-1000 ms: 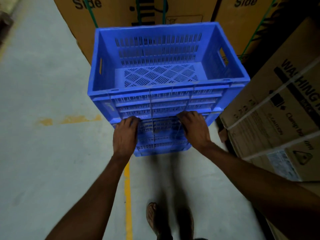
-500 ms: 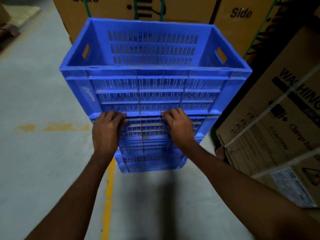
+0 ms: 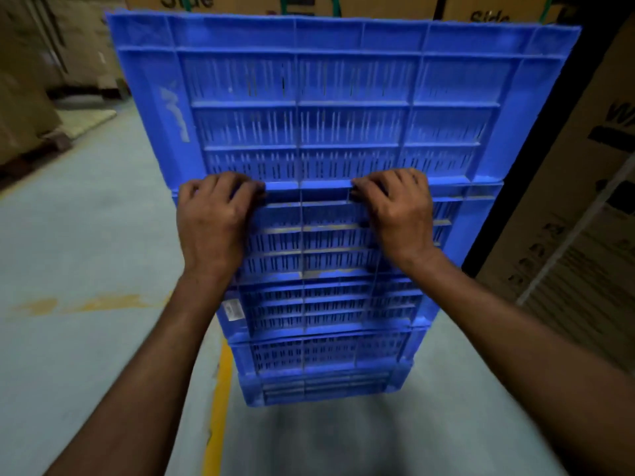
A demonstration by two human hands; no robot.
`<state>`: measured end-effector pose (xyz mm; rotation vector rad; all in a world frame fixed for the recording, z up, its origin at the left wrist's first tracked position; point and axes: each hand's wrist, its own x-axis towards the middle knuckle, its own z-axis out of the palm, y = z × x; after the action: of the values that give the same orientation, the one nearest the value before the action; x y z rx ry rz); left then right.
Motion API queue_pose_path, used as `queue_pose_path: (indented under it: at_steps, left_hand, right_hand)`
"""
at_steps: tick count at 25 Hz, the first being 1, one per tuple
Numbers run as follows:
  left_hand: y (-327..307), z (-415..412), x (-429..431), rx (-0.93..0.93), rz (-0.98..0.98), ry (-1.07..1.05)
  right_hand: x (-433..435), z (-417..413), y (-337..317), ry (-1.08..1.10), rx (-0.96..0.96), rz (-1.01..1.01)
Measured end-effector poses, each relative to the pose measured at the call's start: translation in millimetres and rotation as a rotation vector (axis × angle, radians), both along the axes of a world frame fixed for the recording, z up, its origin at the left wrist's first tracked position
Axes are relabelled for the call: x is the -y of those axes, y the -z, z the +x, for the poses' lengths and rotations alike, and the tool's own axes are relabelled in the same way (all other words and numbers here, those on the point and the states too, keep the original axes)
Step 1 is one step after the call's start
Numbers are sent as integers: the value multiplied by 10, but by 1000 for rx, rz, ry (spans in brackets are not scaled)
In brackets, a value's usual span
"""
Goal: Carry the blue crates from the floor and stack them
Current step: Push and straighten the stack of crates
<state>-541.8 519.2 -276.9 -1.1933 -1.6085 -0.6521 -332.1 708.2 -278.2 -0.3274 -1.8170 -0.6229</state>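
A tall stack of blue slatted crates point(image 3: 330, 304) stands on the floor in front of me. The top blue crate point(image 3: 330, 108) fills the upper middle of the view, and only its near wall shows. My left hand point(image 3: 213, 225) and my right hand point(image 3: 398, 214) lie against the near wall of the crate just under it. Their fingers curl over that crate's rim, at the bottom edge of the top crate. The inside of the top crate is hidden.
Large cardboard boxes point(image 3: 577, 235) with white straps stand close on the right, and more boxes point(image 3: 309, 3) stand behind the stack. Boxes on a pallet point(image 3: 27, 132) sit at the far left. A yellow line point(image 3: 216, 407) runs along the grey floor point(image 3: 86, 252).
The view has closed in on the stack and dropped lower, so the top crate's inside no longer shows. Both hands stay at the same rim under the top crate.
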Motion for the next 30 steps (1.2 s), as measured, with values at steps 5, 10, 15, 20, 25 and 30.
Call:
queue_pose_path:
  at_steps: [5,10,15,20,25,30]
  left_hand:
    - [107,-116,-78,-212,16,-59]
    - [88,-41,-68,-130,17,-44]
    - [-100,38,-43,218,13,50]
    - [-51,121,-73,411,192,128]
    - [24,-9,92,589,370,193]
    - [91,163,-57,126,138,100]
  right_hand:
    - [-107,-46,157,45,-92,194]
    - [-125,40,70,-47,-47,100]
    - [-148,276,2,-186,-240,-288]
    - [-172,282,78,-177,-253,-503]
    - [-151,341,23,-220,-185,-515]
    - [-139,289,154,31,-144,-191]
